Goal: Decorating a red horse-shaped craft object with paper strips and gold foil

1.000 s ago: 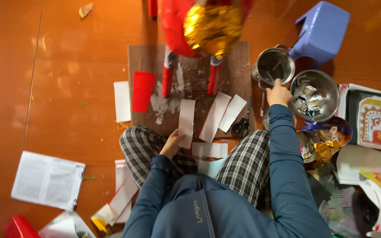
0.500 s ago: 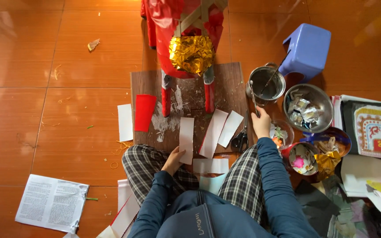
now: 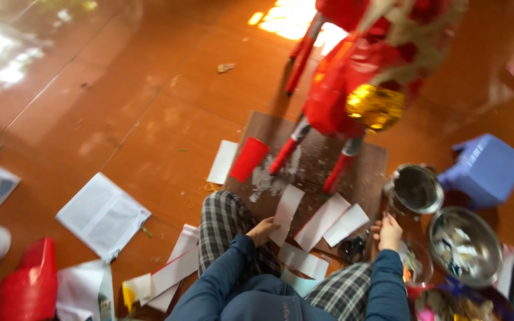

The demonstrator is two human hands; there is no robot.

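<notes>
Left hand (image 3: 262,229) touching white strip (image 3: 286,214).

Long dark-blue sleeves, bare hands, black-and-white checked trousers, small pale mark on the jacket.

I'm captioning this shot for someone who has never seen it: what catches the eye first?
The big red paper figure with a gold foil patch standing on a brown board at top centre. Below it, white paper strips lie by the left hand, and shiny steel bowls sit beside the right hand.
</notes>
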